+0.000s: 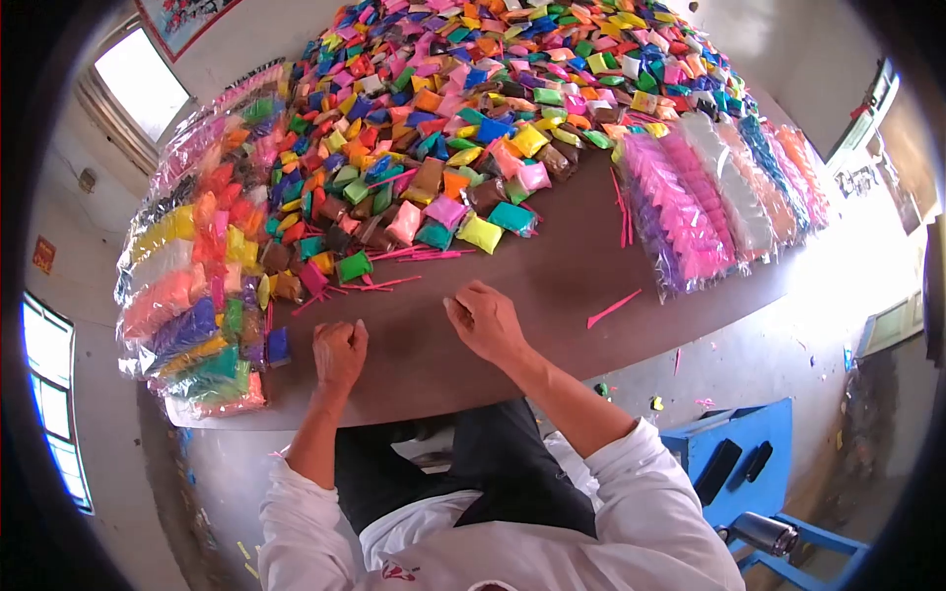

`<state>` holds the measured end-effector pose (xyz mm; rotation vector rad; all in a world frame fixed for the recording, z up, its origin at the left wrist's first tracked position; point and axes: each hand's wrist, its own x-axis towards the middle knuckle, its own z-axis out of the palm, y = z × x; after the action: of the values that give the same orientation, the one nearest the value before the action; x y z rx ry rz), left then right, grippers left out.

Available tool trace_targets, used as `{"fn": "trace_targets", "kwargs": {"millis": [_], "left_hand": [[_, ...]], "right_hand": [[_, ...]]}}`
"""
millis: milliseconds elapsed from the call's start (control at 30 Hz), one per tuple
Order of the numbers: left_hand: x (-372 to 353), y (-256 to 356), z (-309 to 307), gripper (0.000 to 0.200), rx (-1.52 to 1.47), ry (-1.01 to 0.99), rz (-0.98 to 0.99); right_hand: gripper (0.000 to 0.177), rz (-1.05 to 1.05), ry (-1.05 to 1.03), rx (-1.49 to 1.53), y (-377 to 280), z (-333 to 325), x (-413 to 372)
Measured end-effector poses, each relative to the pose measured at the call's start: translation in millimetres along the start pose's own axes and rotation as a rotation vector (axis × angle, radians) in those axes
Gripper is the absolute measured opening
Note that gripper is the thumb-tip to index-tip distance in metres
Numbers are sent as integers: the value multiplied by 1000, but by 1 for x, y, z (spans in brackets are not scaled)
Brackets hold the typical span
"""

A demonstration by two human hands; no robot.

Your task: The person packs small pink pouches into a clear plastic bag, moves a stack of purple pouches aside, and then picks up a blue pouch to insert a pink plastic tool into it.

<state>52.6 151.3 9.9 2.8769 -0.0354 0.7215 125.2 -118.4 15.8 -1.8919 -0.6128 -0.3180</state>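
Both hands rest near the front edge of a brown table (562, 286). My left hand (340, 353) is curled closed, with nothing visible in it. To its right, my right hand (485, 320) is also curled in a loose fist, and no object shows in it. Just beyond the hands lie thin pink plastic sticks (424, 254) and the near edge of a large pile of small coloured packets (434, 118). A yellow packet (480, 233) lies beyond my right hand. One pink stick (613, 308) lies alone to the right of it.
Clear bags of coloured packets (182, 286) are stacked along the left side. More filled bags (690, 197) lie at the right. Below the table's right side stands a blue stool (778, 433) with two dark objects and a metallic cylinder (764, 534) by it.
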Motion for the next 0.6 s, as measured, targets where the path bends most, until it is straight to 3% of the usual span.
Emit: {"fn": "trace_targets", "kwargs": {"millis": [233,333,600], "left_hand": [[18,-22,12,33,42,-23,-200],[16,-18,17,32,144,49,-128],[20,-15,10,27,81,-2,-130]], "right_hand": [[25,-17,-9,-16,-7,-2,3],[26,-38,11,-15,-8,0,5],[17,-75,-43,-118,-8,5,7]]}}
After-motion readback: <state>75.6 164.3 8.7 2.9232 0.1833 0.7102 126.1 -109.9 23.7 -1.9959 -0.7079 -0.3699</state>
